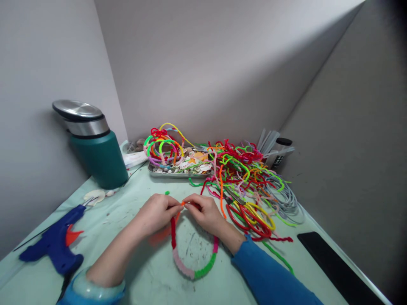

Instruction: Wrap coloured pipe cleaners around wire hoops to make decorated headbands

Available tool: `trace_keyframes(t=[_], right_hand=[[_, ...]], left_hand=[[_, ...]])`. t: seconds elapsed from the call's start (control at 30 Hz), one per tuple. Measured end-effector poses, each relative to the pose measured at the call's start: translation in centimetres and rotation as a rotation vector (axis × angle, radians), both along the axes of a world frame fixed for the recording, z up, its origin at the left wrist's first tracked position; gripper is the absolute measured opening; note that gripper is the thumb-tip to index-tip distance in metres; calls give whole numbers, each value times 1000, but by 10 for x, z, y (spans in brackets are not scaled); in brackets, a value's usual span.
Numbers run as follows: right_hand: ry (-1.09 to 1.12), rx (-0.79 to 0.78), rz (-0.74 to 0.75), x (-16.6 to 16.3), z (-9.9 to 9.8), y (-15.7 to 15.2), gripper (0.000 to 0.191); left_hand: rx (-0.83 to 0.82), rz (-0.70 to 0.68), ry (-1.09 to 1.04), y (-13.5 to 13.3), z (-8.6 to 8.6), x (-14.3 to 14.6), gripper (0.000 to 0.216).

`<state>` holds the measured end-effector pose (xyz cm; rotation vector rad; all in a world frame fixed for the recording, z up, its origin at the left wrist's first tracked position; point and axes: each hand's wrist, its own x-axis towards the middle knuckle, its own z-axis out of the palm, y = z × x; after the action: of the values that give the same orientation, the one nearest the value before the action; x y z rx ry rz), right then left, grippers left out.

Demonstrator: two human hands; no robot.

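A ring wrapped in red, pink, green and magenta fuzzy pipe cleaner point(205, 270) hangs below my hands, over the pale green tablecloth. My left hand point(159, 214) is closed, thumb and forefinger pinching an orange pipe cleaner point(183, 203) at the top of the ring. Close beside it, my right hand point(205, 212) pinches the same orange strand, fingertips almost meeting the left ones. A blurred orange length trails beneath my left hand. The ring's upper part is hidden behind my fingers.
Left are a blue glue gun point(60, 237) and a green bottle point(98, 159). At the back, a metal tray point(178, 174) holds shells and coloured rings. Right lie tangled pipe cleaners point(235, 159), scissors point(254, 216), grey wire point(288, 195), a jar point(280, 152) and a black flat object point(333, 262).
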<state>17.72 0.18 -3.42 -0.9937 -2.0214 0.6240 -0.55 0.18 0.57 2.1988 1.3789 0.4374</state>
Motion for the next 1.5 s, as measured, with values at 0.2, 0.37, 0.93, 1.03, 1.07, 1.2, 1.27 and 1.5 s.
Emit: trace_keyframes(t=[0.2,0.37,0.93,1.03,1.07,1.2,1.27,1.5], right_hand=[[4,-15,10,-1,2,-1,15],[-30,-27,-1,-1,2,-2,14],[-30,-102,42,-2,6,-4,17],[-30,-133,26,-1,5,-2,26],[-27,-139,17,0,5,-2,25],[-19,-126,-1,3,3,2,14],[-9,-120,-6,3,3,3,13],[16,-114,-10,3,4,3,12]], left_hand=[[-100,119,-156,3,-2,-1,26],[-91,172,-238,3,-3,0,20],[-61,156,-184,1,1,-2,15],[-20,213,-142,3,3,-7,14],[-10,235,-136,4,3,-9,14],[-41,279,-176,8,1,-14,16],[-83,268,-204,9,-1,-14,17],[-102,215,-251,9,-2,-13,22]])
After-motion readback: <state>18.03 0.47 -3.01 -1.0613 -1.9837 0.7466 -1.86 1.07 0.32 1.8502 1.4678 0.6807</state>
